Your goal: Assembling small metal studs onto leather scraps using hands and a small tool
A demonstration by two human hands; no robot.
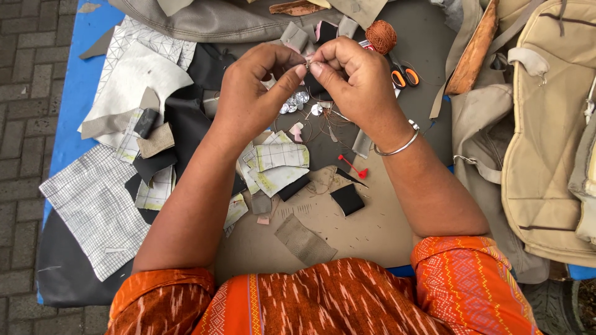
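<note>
Fingers (302,69) of both hands pinch one tiny scrap above shiny round sequins (297,101).

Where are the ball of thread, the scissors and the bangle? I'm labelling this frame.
ball of thread (380,36), head view, middle of the brown ball.
scissors (404,77), head view, orange handle loops.
bangle (400,147), head view, silver band on the right wrist.

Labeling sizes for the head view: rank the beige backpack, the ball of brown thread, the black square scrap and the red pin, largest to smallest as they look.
1. beige backpack, cut off by the frame edge
2. black square scrap
3. ball of brown thread, close to the scrap in size, so this pair is unsure
4. red pin
</note>
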